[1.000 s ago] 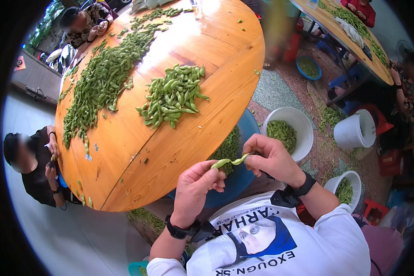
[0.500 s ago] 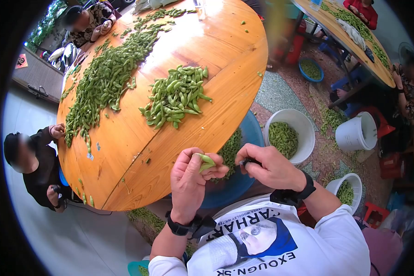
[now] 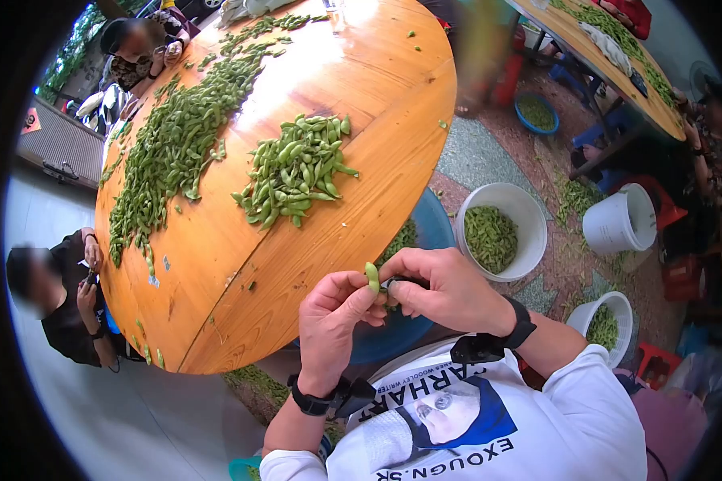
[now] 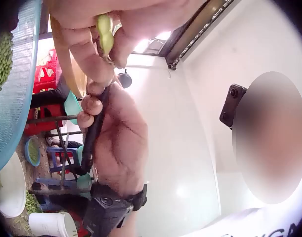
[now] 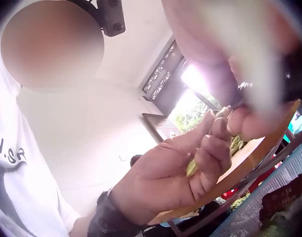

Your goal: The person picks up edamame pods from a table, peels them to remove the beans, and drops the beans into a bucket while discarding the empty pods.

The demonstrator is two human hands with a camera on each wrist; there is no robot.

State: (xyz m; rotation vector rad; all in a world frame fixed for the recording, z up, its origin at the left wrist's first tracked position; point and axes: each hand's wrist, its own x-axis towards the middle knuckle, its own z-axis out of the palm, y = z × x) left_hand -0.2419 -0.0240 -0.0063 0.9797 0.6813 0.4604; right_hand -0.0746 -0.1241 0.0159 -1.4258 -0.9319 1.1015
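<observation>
My left hand (image 3: pixel 331 325) pinches a green pod (image 3: pixel 373 277) upright between thumb and fingers, above the blue basin (image 3: pixel 437 232). Close against it, my right hand (image 3: pixel 457 293) grips a small dark tool (image 3: pixel 409 281), its fingers meeting the pod's lower end. In the left wrist view the pod (image 4: pixel 105 35) hangs between fingertips, and the right hand (image 4: pixel 122 138) has a black handle (image 4: pixel 93 136) under its curled fingers. The right wrist view shows the left hand (image 5: pixel 165 173) with another bit of green (image 5: pixel 191 168) in its palm.
The round wooden table (image 3: pixel 377 88) bears a small pod pile (image 3: pixel 297 168) and a larger one (image 3: pixel 172 144). White buckets (image 3: pixel 535 240) stand right of the basin. Two people sit around this table; others are at a second table (image 3: pixel 658 112).
The hands moved apart, then came together again. The pod stretched between them a second ago is gone from there; one now stands upright in my left fingertips.
</observation>
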